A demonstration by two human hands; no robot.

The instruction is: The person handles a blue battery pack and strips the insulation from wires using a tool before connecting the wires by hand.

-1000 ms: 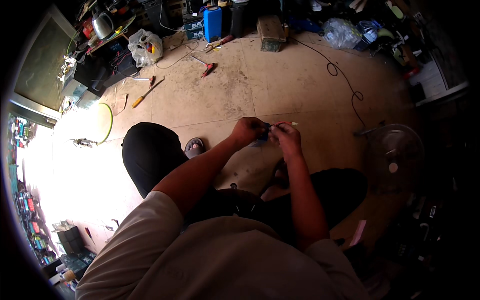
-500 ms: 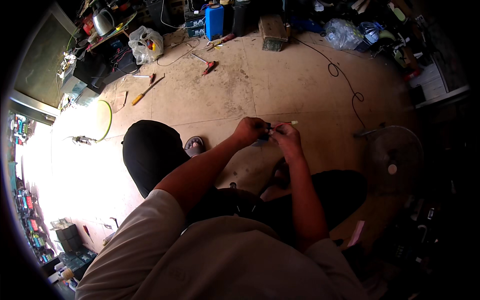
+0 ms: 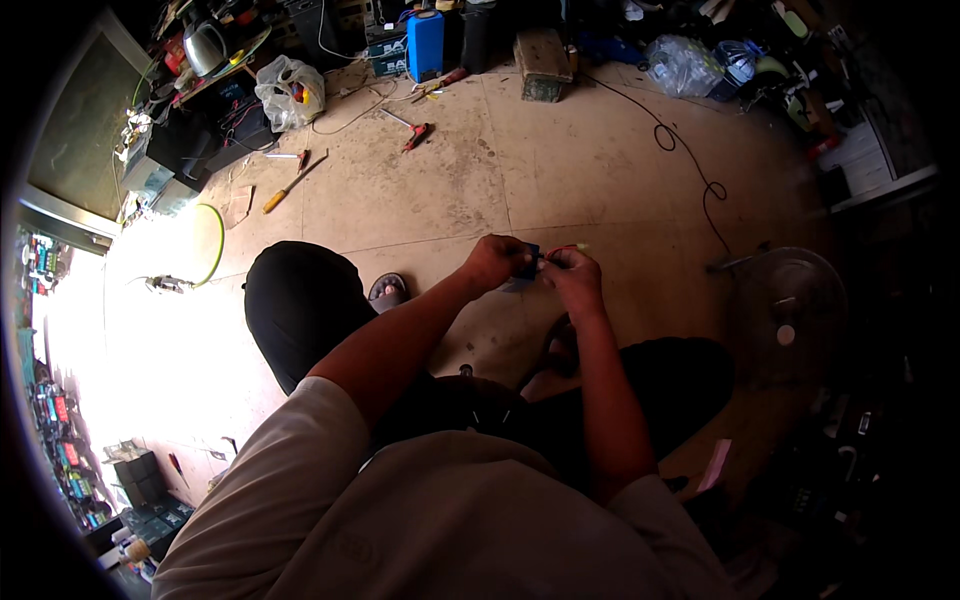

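Note:
My left hand (image 3: 494, 263) is closed in a pinch on a small dark-blue flat piece (image 3: 532, 268). What kind of thing it is, I cannot make out. Right beside it, my right hand (image 3: 576, 281) is closed, its fingertips meeting the piece's right edge. A thin red wire (image 3: 562, 248) comes out over the right fingers and ends in a small pale connector (image 3: 583, 246). The fingers hide much of the join. Both hands are held above the floor, between my knees.
On the tiled floor lie a yellow-handled screwdriver (image 3: 290, 188) and a red-handled tool (image 3: 416, 136). A blue battery pack (image 3: 425, 48) and a wooden block (image 3: 543, 66) stand at the back. To the right are a black cable (image 3: 680, 150) and a round fan (image 3: 790, 310).
The dark-blue piece has turned slightly and shows more between my hands. The pale connector has shifted a little to the left. Both hands stay nearly in place.

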